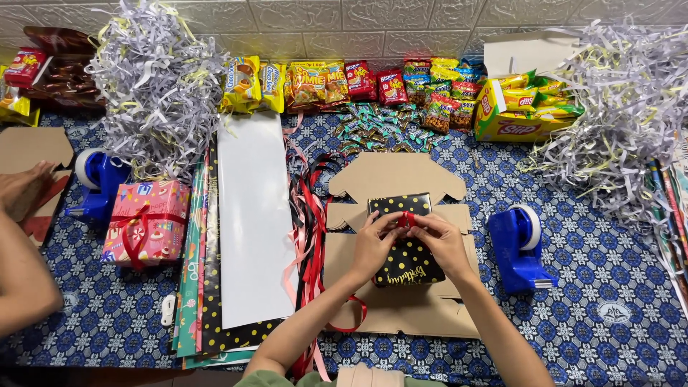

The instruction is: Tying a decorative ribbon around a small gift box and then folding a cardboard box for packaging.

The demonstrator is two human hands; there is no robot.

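1. The left hand [374, 242] has its fingers pinched closed on a red ribbon [407, 218], at the top of a black gift box with gold dots [407, 259].
2. The right hand [443, 240] pinches the same ribbon from the other side, fingertips nearly meeting those of the left hand.
3. The gift box rests on a flattened cardboard sheet [390, 175], near the middle of the tabletop [595, 287] and closer to its near edge.
4. A blue tape dispenser [517, 247] stands just right of the cardboard.
5. Loose ribbons [309, 215] and a stack of wrapping paper [252, 215] lie to its left.
6. Snack packets [373, 82] line the far edge.
7. A pink wrapped present [147, 222] and another person's hand [25, 188] are near the left edge.
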